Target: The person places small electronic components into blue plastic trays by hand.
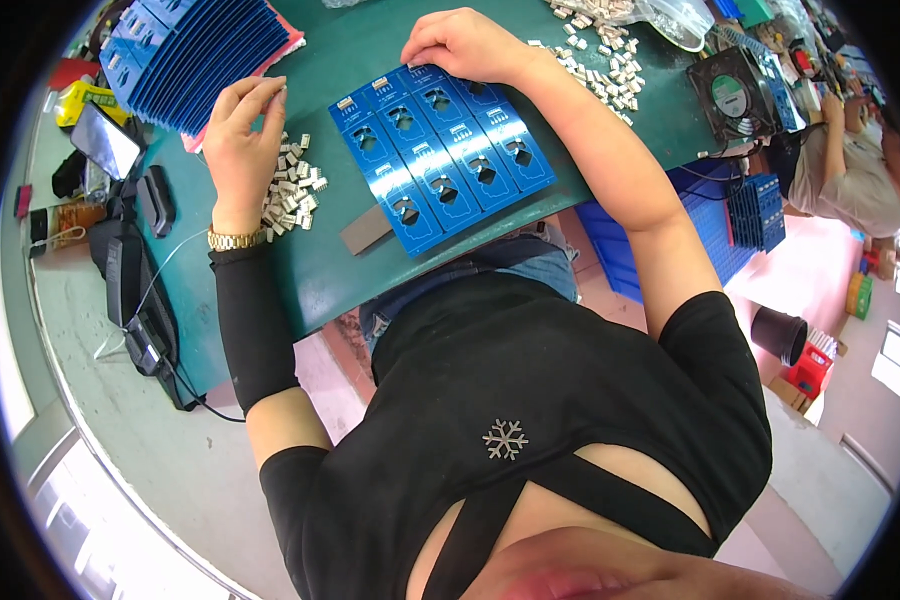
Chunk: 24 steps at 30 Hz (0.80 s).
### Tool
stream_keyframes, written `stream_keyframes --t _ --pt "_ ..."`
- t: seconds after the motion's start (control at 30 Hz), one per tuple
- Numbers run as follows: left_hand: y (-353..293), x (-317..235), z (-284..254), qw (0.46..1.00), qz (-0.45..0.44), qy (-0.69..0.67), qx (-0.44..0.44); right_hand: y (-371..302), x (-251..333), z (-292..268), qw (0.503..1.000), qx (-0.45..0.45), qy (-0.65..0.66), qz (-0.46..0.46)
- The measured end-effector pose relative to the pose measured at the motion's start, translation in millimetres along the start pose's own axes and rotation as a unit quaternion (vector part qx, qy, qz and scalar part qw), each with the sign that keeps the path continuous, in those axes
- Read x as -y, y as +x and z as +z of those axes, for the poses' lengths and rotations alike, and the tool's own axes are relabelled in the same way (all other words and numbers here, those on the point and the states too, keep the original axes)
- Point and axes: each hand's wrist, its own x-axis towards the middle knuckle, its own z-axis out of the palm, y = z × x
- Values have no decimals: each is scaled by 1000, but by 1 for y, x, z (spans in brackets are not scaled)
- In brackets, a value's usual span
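Note:
A blue circuit board panel [440, 145] with several cut-outs lies on the green table in front of me, over its near edge. White connectors sit along its far edge. My right hand [470, 45] is closed at that edge, its fingertips pinching or pressing on a small white connector [418, 70]. Left of the panel, my left hand [244, 140] is raised with thumb and fingers pinched together. A tiny pale thing shows at its fingertips, too small to make out. Below that hand lies a pile of loose white connectors [292, 190].
A stack of blue boards [185, 65] stands at the far left. More white connectors [610, 70] are scattered far right, near a black fan [732, 95]. A grey-brown strip [368, 230] lies beside the panel. A blue crate [610, 250] stands below the table; another person [850, 170] sits right.

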Motion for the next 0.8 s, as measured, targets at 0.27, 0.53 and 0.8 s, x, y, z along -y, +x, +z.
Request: stream_keyframes --t 0.27,0.53,0.8 --pt "-3 4 2 999 -2 -2 37 3 5 0 989 27 -142 -20" --pt "-4 0 3 999 2 -2 49 8 1 -1 999 45 -30 -2" --pt "-4 -1 3 998 10 -5 57 6 1 -1 998 48 -40 1"
